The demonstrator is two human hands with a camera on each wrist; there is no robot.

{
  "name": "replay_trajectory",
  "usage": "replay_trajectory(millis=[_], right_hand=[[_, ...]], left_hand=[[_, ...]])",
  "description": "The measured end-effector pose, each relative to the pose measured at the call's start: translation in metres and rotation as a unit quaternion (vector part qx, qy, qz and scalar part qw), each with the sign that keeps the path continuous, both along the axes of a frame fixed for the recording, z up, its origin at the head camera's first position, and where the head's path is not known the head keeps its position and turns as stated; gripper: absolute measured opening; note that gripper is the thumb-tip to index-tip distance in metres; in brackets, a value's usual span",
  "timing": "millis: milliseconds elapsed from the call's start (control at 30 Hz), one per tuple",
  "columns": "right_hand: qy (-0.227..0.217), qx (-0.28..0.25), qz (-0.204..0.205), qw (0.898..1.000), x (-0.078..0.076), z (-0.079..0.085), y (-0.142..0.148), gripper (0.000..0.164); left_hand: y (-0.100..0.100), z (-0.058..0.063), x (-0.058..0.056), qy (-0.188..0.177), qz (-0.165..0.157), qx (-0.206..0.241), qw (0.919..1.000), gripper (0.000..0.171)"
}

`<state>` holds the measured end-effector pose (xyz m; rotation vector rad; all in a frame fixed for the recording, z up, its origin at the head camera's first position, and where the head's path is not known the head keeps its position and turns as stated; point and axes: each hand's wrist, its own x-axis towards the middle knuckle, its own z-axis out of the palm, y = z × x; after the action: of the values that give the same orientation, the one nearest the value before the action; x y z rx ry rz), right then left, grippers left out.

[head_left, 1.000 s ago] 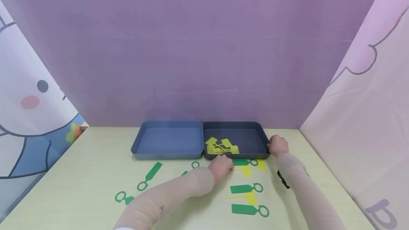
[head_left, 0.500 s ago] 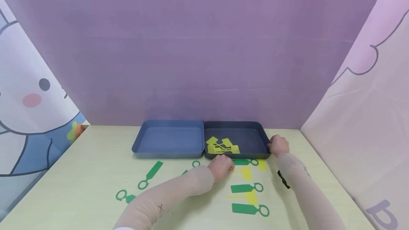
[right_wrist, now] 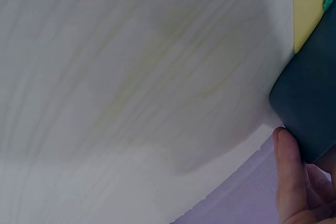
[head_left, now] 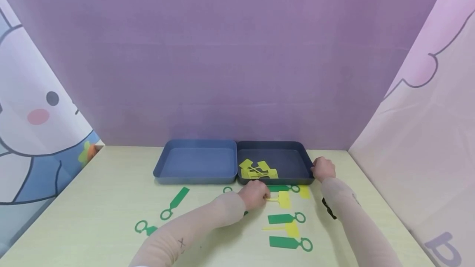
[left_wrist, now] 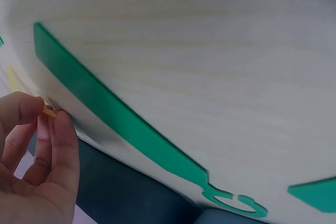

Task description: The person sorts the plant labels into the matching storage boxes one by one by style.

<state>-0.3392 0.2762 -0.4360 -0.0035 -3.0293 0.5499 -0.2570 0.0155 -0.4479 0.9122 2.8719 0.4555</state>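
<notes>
My left hand (head_left: 254,195) pinches the thin stem of a yellow T-shaped plant tag (head_left: 284,199) just in front of the dark tray (head_left: 293,156). In the left wrist view, the stem's yellow end (left_wrist: 49,113) shows between thumb and fingertips. At the tray's right side, my right hand (head_left: 323,168) grips the wall near the front corner. The right wrist view shows its fingers (right_wrist: 290,171) against the tray's outside. Several yellow tags (head_left: 262,165) lie piled in the tray's front left. A green ring tag (head_left: 279,188) lies along its front wall.
A blue tray (head_left: 200,162) stands against the dark one on the left. Green ring tags lie at left (head_left: 179,198) and at right (head_left: 283,242), with another yellow tag (head_left: 292,229) between two green ones. A purple curtain (head_left: 237,61) closes off the back.
My left hand has drawn back slightly to the left, and the yellow tag it pinches has shifted left and turned a little. The right hand stays on the dark tray.
</notes>
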Motion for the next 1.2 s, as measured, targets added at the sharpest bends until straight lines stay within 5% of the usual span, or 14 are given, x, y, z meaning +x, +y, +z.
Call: replay_trajectory(millis=[667,1200], right_hand=[[0.003,0.0,0.003,1.0,0.002,0.0,-0.003,0.019],[0.005,-0.002,0.002,1.0,0.002,0.0,0.0,0.017]], left_hand=[[-0.015,-0.004,0.001,-0.008,-0.008,0.032,0.9994,0.025],[-0.021,0.028,0.002,-0.002,-0.001,0.043,0.9991,0.022]])
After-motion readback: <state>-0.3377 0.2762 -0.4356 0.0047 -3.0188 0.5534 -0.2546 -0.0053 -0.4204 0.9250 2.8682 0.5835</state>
